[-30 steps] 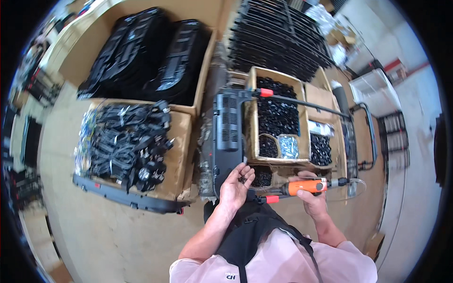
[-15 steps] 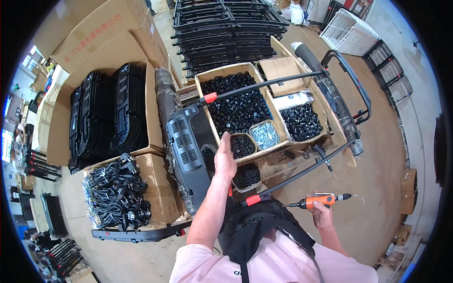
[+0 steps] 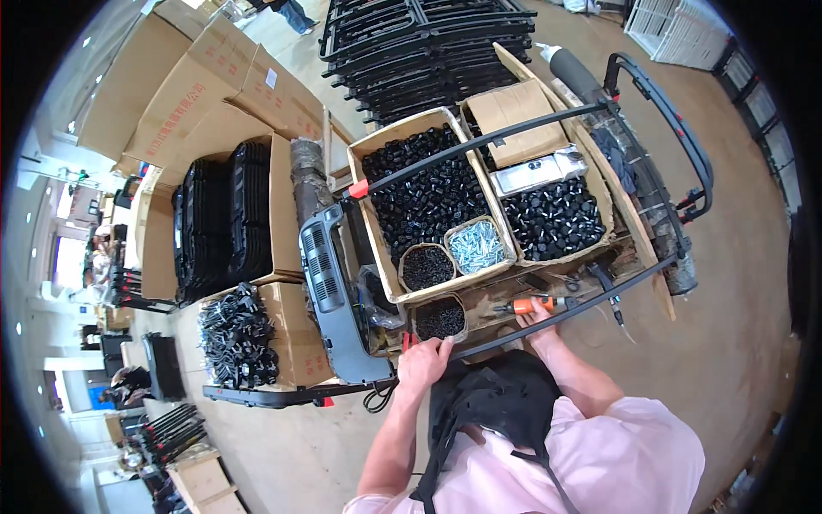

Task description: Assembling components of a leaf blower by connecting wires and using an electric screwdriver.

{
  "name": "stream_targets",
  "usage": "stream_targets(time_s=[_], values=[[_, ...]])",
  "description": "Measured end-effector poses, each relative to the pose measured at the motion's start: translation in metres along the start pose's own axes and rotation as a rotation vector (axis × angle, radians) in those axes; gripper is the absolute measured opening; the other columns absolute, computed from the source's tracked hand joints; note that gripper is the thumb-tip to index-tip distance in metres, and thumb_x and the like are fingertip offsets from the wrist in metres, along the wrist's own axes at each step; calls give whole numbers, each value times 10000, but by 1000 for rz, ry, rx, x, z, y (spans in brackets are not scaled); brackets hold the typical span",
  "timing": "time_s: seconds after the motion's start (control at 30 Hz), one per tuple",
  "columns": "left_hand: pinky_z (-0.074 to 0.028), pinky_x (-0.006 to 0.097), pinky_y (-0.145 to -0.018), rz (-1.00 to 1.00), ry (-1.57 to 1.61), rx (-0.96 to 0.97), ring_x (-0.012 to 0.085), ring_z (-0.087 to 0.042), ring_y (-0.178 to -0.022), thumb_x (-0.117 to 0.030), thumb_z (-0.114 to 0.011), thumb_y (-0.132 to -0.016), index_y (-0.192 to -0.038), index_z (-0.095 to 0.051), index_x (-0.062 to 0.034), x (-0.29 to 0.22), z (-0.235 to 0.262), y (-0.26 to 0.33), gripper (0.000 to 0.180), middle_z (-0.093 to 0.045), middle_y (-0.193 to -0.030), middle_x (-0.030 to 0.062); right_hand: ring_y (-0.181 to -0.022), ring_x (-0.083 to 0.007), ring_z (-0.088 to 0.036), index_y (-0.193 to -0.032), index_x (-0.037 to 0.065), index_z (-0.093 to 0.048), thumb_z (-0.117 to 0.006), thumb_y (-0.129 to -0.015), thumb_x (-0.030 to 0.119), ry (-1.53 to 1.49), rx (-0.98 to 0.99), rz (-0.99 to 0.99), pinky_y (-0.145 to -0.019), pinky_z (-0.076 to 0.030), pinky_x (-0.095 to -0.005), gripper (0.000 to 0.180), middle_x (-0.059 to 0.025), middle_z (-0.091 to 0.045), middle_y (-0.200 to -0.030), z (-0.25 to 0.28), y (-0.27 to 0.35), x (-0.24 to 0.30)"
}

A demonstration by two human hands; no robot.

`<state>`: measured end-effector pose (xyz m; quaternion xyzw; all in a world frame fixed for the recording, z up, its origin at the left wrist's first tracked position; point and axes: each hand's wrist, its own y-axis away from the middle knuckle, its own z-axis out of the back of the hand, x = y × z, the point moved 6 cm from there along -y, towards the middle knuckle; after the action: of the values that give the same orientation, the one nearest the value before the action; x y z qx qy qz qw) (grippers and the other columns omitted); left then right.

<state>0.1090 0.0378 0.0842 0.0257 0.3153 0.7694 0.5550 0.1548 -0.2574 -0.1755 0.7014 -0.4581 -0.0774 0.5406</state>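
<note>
My left hand (image 3: 423, 363) closes around the near rail of a black tubular frame (image 3: 492, 344), beside a red clip (image 3: 408, 341). My right hand (image 3: 538, 319) grips an orange power screwdriver (image 3: 521, 306) over the wooden board, its tip pointing left. The frame spans a large tray (image 3: 375, 248) of black plastic caps. Inside this tray sit a small tub of silver screws (image 3: 476, 246) and another of dark screws (image 3: 427, 267). A third small tub, of black screws (image 3: 440, 319), stands just beyond my left hand. The grey vented panel (image 3: 324, 267) is attached at the frame's left.
At left stand a carton of black panels (image 3: 218, 218) and a carton topped with bundled black cables (image 3: 235, 338). Black caps fill a right tray (image 3: 552, 220), near a flat cardboard box (image 3: 518, 120). Stacked black frames (image 3: 419, 51) stand behind. Another tool (image 3: 610, 287) hangs at right.
My left hand has come back from the tray's edge to the near rail. My right hand has carried the screwdriver forward and left, over the board. The view has shifted.
</note>
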Motion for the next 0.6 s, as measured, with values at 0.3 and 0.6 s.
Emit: stream_targets(time_s=[0.3, 0.6], values=[[-600, 546, -811, 117, -79, -52, 442, -750, -866, -553, -466, -1071, -894, -759, -52, -17, -6, -15, 607, -753, -868, 251, -1007, -176, -672, -1214, 86, -631, -605, -1059, 464, 181, 103, -335, -897, -588, -389, 409, -56, -706, -1128, -22, -44, -49], [-601, 537, -817, 210, -22, -13, 428, -751, -859, -523, -460, -1079, -921, -769, -49, -8, 2, -15, 587, -762, -871, 228, -995, -168, -733, -1185, 30, -767, -690, -991, 321, 1576, 1012, -568, -821, -601, -317, 358, -75, -780, -1097, -107, 186, 89]])
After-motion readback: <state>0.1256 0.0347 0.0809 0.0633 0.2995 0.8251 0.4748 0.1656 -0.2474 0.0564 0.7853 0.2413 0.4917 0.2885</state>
